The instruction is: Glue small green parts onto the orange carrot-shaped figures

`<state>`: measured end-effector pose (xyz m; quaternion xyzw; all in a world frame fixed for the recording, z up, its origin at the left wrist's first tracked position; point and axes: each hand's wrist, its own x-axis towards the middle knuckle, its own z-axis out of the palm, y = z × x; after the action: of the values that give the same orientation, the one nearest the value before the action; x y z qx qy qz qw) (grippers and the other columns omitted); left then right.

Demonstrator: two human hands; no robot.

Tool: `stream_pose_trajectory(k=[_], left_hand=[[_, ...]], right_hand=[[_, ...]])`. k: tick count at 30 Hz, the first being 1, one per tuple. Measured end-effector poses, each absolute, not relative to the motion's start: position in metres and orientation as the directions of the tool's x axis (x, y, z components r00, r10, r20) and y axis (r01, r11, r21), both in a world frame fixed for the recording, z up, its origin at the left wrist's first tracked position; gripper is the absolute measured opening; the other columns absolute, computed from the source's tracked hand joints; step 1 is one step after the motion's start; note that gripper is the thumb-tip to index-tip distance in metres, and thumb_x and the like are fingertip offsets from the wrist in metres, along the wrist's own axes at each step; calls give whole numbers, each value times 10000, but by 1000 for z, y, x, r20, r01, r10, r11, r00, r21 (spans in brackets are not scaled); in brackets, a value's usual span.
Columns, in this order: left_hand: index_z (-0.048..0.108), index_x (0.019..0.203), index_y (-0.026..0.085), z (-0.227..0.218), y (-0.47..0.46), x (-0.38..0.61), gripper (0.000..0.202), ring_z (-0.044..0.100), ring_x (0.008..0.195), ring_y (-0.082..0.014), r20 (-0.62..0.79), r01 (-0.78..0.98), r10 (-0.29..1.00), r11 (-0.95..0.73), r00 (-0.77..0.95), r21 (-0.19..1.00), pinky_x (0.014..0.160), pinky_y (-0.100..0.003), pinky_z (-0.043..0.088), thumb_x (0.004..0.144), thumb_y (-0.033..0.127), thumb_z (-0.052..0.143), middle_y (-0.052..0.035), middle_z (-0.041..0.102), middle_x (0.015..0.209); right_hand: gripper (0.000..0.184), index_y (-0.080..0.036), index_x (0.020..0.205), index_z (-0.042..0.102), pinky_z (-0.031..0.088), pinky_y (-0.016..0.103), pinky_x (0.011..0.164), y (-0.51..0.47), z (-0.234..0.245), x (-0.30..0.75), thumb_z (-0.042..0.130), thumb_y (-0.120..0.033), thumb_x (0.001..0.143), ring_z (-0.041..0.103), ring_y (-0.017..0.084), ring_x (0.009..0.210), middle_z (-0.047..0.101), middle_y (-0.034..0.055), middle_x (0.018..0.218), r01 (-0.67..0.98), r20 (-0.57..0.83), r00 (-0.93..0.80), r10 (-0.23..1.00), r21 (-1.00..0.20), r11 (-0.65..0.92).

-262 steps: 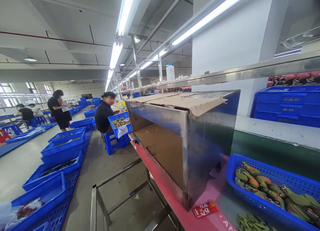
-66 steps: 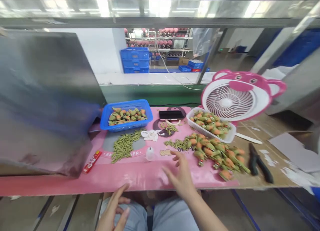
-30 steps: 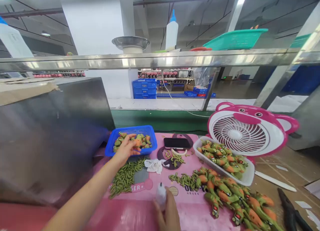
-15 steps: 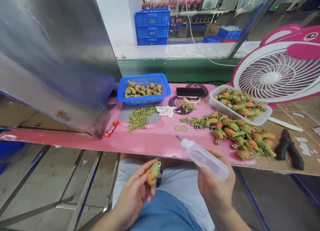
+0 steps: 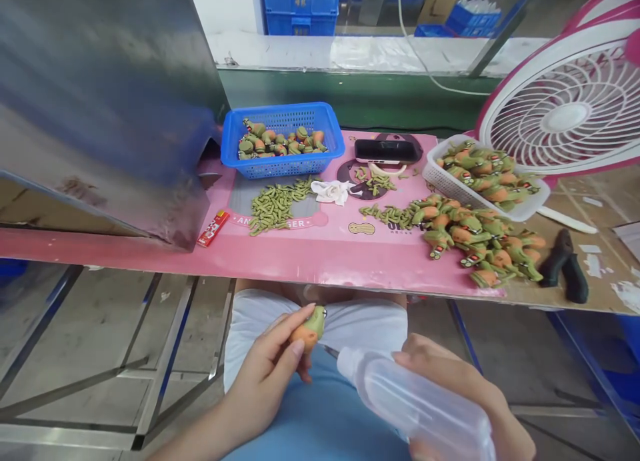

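Over my lap, my left hand [image 5: 267, 381] pinches a small orange and green toy figure [image 5: 310, 328] between thumb and fingers. My right hand [image 5: 460, 388] grips a clear squeeze bottle [image 5: 415, 408], its thin nozzle pointing left and touching the figure. On the pink mat [image 5: 300, 248] above lie a loose heap of the same figures [image 5: 475, 238], a pile of small green parts [image 5: 275, 204] and a second strip of green parts [image 5: 387, 213].
A blue basket [image 5: 283, 164] and a white basket [image 5: 520, 211] hold more figures. A phone [image 5: 387, 151], a white cloth [image 5: 333, 191], black pliers [image 5: 563, 264] and a red packet [image 5: 213, 228] lie on the bench. A pink fan [image 5: 565, 114] stands right, a steel box [image 5: 100, 101] left.
The bottle has come down from in front of the bench edge to my lap, and its nozzle now meets the figure in my left hand. The view tilted further down.
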<state>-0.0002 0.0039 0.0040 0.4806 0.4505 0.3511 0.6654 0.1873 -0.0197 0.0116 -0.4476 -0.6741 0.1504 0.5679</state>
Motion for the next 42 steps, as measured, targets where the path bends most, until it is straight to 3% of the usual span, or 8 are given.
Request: stream_pose_trajectory(k=[3,8,19,24,42], left_hand=[[543,1185,299,7,5,-1,330,539,581,-124,-205,53,914,200,349,978,582,-244,519,861,311,478,-14,554,742],[547,1176,320,10,5,-2,326,532,612,-125,-196,75,923,181,333,981,527,-216,532,861,292,466,-32,544,813],[536,1174,360,9,5,-3,329,527,623,-122,-190,66,922,178,336,982,523,-207,539,865,274,468,-23,543,824],[543,1183,304,9,5,-3,332,532,607,-136,-200,101,922,176,332,979,527,-236,540,862,288,462,-32,545,787],[533,1191,279,10,6,-3,340,550,597,-124,-206,152,927,165,312,974,543,-236,542,861,267,453,-29,557,818]], right_hand=[[269,-136,1039,507,353,271,339,-14,24,182,462,-337,865,469,160,401,459,8,532,414,678,-29,735,-661,626],[266,-114,1043,512,343,262,342,-14,25,184,478,-302,858,447,144,406,472,22,557,390,643,-79,762,-684,617],[224,-97,1014,513,325,254,330,-12,25,179,469,-270,878,417,121,397,461,18,569,378,656,-81,751,-677,632],[200,-100,982,515,327,256,330,-10,26,176,476,-269,881,415,124,406,463,23,570,388,659,-65,749,-675,627],[171,-121,943,507,341,250,324,-10,27,176,482,-278,878,416,128,401,427,-4,534,404,645,-38,763,-689,602]])
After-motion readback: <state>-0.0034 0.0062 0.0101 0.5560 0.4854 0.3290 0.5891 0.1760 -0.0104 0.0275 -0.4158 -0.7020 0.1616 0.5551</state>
